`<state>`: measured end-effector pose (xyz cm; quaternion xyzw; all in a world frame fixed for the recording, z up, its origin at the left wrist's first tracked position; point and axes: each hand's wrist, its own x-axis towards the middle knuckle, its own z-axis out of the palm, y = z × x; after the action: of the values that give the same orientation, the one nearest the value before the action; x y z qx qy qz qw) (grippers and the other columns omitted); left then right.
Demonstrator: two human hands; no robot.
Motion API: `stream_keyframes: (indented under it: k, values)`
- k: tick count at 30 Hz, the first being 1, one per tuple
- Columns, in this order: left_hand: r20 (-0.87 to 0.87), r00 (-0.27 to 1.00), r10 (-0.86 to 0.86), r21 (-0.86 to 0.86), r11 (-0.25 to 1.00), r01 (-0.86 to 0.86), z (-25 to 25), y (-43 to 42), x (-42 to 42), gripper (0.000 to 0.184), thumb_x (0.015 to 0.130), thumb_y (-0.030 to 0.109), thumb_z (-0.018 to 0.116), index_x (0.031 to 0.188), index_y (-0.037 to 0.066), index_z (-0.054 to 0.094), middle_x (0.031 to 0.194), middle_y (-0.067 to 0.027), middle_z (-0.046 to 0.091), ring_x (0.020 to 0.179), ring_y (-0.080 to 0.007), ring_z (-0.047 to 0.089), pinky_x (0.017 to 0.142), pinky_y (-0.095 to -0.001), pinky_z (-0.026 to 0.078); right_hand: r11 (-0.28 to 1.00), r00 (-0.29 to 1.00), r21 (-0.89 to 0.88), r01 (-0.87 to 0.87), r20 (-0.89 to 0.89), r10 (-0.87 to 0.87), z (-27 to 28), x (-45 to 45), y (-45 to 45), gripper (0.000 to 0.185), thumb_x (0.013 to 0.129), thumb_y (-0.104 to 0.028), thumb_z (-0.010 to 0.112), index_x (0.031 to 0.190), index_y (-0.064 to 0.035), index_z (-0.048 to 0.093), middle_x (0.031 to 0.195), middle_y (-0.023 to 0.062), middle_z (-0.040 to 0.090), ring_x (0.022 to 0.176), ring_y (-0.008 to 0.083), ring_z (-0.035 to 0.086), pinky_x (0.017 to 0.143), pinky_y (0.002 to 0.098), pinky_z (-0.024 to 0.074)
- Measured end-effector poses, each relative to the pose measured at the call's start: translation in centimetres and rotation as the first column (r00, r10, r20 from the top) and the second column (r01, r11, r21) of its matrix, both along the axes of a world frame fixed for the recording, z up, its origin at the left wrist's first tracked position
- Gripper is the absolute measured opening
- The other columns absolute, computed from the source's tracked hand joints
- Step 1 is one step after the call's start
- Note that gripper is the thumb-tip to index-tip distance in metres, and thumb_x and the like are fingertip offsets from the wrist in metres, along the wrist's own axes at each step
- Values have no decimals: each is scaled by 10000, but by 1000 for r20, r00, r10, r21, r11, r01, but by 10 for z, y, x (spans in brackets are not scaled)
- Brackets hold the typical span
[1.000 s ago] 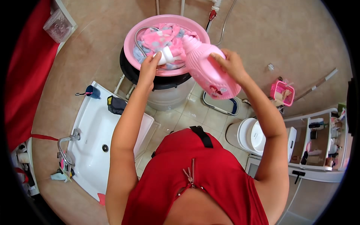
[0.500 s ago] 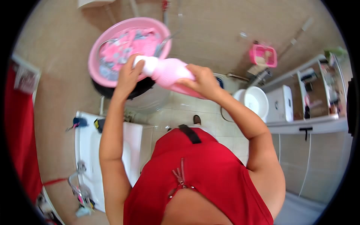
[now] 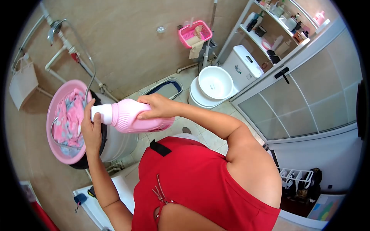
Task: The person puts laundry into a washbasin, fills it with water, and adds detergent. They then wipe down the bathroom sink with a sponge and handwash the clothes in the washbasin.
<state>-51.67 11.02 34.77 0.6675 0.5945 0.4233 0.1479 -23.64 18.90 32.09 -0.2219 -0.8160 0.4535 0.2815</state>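
Note:
A pink laundry detergent bottle (image 3: 127,115) with ribbed sides lies nearly level in front of me, its white cap (image 3: 102,113) pointing left. My right hand (image 3: 158,106) is closed round the bottle's handle. At the other end, my left hand (image 3: 91,129) grips the cap between thumb and fingers; whether the cap is loose cannot be seen. Just beyond my left hand stands a pink basin (image 3: 51,133) holding pink and grey patterned cloth (image 3: 69,115). A metal hose hangs down over its rim.
Below the basin is a large pale tub (image 3: 119,146). A white basin (image 3: 216,82) rests on the toilet (image 3: 241,67). On the wall hangs a pink basket (image 3: 195,34). Shelves (image 3: 266,42) of bottles stand beside the glass door (image 3: 304,104). A white bathtub (image 3: 102,210) lies lower left.
My view has turned to the right, so the basin now sits further left and lower. Both hands remain on the bottle and its cap; the bottle is now closer to level.

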Motion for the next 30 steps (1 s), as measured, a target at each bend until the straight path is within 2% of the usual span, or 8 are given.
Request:
stream_keyframes:
  k: [1, 2, 6, 9, 12, 16, 21, 30]
  values:
    - [-46, 999, -12, 139, 990, 18, 1, 17, 19, 624, 978, 503, 493, 1390, 35, 464, 1170, -137, 599, 998, -236, 574, 882, -337, 458, 1000, 996, -17, 15, 91, -14, 0, 17, 7, 513, 788, -408, 725, 1029, 31, 612, 938, 203, 653, 860, 327, 631, 764, 388, 481]
    - [194, 980, -45, -43, 998, 54, 6, 19, 38, 679, 971, 522, 495, 1459, 63, 385, 1120, -105, 598, 904, -208, 570, 806, -316, 472, 997, 991, -35, 67, 122, -62, -2, 35, 15, 511, 784, -396, 727, 1039, 32, 615, 954, 200, 656, 873, 327, 633, 777, 385, 482]
    - [316, 945, -83, -104, 987, 122, -23, 66, 77, 645, 989, 434, 514, 1507, 100, 323, 1000, -61, 593, 753, -126, 537, 693, -263, 450, 927, 935, -158, 341, 158, -317, -25, 114, 44, 473, 764, -266, 737, 1107, 40, 626, 1021, 178, 670, 907, 274, 646, 825, 355, 497]
    - [388, 919, -70, -230, 958, 170, -48, 89, 97, 575, 987, 327, 549, 1481, 93, 372, 1008, -48, 596, 746, -115, 546, 685, -251, 453, 642, 863, -603, 474, 174, -474, -34, 184, 70, 455, 743, -98, 754, 1162, 12, 615, 1069, 123, 669, 964, 191, 637, 843, 327, 520]
    - [402, 915, -30, -362, 913, 189, -70, 103, 107, 540, 979, 285, 568, 1453, 78, 414, 1013, -44, 596, 746, -111, 555, 686, -247, 454, 392, 763, -781, 487, 163, -625, -56, 255, 104, 482, 779, 14, 669, 1243, 13, 538, 1153, 154, 631, 1030, 265, 634, 919, 393, 520]
    - [417, 905, 80, -502, 851, 156, -88, 110, 123, 514, 977, 295, 567, 1418, 55, 455, 1020, -63, 619, 744, -112, 569, 686, -252, 458, 230, 550, -816, 531, 125, -826, -66, 349, 152, 594, 759, -1, 681, 1314, -116, 504, 1214, 98, 614, 1116, 271, 603, 974, 519, 471]
    - [398, 896, 194, -608, 788, 99, -110, 114, 134, 523, 983, 354, 548, 1411, 64, 464, 1017, -68, 647, 736, -111, 592, 685, -251, 473, 206, 188, -771, 603, -113, -976, -52, 463, 219, 516, 773, 84, 623, 1262, -36, 510, 1138, 120, 631, 1005, 267, 640, 899, 412, 538]
    - [365, 873, 324, -699, 715, 27, -118, 120, 156, 512, 984, 355, 545, 1387, 47, 481, 982, -61, 651, 735, -112, 595, 691, -261, 476, 147, -89, -537, 831, -388, -917, -12, 609, 337, 405, 793, 35, 678, 1177, -19, 564, 1112, 95, 638, 988, 207, 619, 868, 336, 489]
